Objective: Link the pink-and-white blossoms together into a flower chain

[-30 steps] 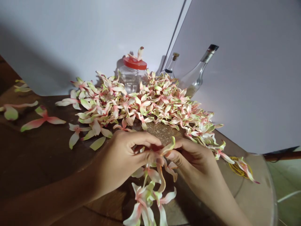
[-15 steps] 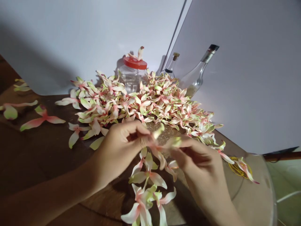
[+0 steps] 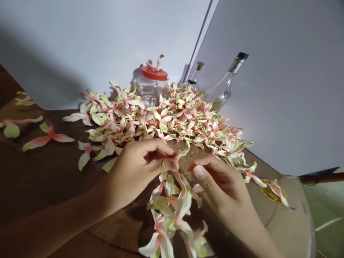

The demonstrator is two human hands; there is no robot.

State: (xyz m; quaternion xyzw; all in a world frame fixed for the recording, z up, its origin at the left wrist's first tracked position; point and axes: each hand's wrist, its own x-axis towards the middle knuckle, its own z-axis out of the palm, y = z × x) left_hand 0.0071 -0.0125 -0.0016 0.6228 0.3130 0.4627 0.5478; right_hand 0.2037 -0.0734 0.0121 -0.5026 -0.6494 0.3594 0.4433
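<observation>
My left hand pinches the top of a strand of pink, white and green artificial flowers that hangs down toward the bottom edge. My right hand is just to the right of it, fingers curled and thumb up, close to the strand; whether it holds anything is hidden. Behind both hands a big pile of the same loose flowers covers the dark wooden table.
A clear plastic jar with a red lid stands behind the pile, one flower on the lid. Two glass bottles lean against the white wall. A few stray flowers lie left. A round clear rim sits right.
My hands have drawn apart slightly. A flower slid down from my fingers onto the strand, which now hangs lower and fuller below my left hand.
</observation>
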